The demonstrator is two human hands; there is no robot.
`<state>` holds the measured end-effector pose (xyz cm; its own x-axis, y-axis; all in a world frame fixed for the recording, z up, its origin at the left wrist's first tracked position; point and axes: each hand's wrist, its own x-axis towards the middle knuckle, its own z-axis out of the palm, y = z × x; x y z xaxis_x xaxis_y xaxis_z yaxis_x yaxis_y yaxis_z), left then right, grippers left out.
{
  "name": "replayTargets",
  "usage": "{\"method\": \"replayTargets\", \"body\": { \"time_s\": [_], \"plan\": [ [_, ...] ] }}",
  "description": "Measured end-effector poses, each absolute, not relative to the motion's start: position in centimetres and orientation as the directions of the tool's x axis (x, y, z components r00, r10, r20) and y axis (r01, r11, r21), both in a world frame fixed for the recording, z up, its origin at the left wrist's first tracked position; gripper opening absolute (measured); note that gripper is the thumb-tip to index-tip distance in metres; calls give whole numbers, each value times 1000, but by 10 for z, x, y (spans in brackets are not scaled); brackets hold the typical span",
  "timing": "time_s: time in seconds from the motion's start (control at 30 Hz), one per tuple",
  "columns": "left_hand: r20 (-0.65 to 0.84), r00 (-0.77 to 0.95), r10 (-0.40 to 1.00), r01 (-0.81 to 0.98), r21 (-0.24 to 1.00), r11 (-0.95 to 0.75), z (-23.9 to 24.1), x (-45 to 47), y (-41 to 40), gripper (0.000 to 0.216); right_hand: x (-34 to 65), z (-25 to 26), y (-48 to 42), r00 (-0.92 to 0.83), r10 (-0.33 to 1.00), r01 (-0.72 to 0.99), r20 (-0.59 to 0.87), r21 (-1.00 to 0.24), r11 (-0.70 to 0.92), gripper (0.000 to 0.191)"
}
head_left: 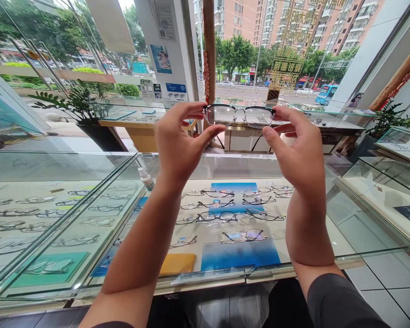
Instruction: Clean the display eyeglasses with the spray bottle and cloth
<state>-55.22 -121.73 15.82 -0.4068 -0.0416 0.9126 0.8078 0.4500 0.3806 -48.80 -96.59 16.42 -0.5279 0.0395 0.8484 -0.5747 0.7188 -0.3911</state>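
Note:
A pair of eyeglasses (pixel 239 109) with a dark upper rim and clear lenses is raised in front of me, above the glass display case. My left hand (pixel 181 136) pinches its left end near the hinge between fingers and thumb. At the right end, my right hand (pixel 295 141) grips the frame the same way, with the thumb below. The temples hang beneath the lenses, pointing away and down. Under my arms, the glass display case (pixel 222 169) contains rows of eyeglasses (pixel 218 216) on a pale base.
A spray bottle (pixel 146 178) stands by my left forearm. Blue cards (pixel 241 254) and a yellow case (pixel 178 264) lie in the display. Another glass case (pixel 37 228) adjoins at left. Beyond are a second counter (pixel 143 136), potted plants (pixel 89 109) and a window onto a street.

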Motion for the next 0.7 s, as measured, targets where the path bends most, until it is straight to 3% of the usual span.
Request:
{"method": "replayTargets", "body": {
  "time_s": [0.5, 0.7],
  "plan": [
    [927, -374, -43, 814, 350, 464, 158, -545, -1216, 59, -491, 162, -964, -560, 55, -567, 827, -430, 702, 47],
    [921, -386, -55, 828, 372, 419, 157, -559, -1216, 63, -488, 166, -973, -435, 53, -658, 899, -358, 663, 45]
  ]
}}
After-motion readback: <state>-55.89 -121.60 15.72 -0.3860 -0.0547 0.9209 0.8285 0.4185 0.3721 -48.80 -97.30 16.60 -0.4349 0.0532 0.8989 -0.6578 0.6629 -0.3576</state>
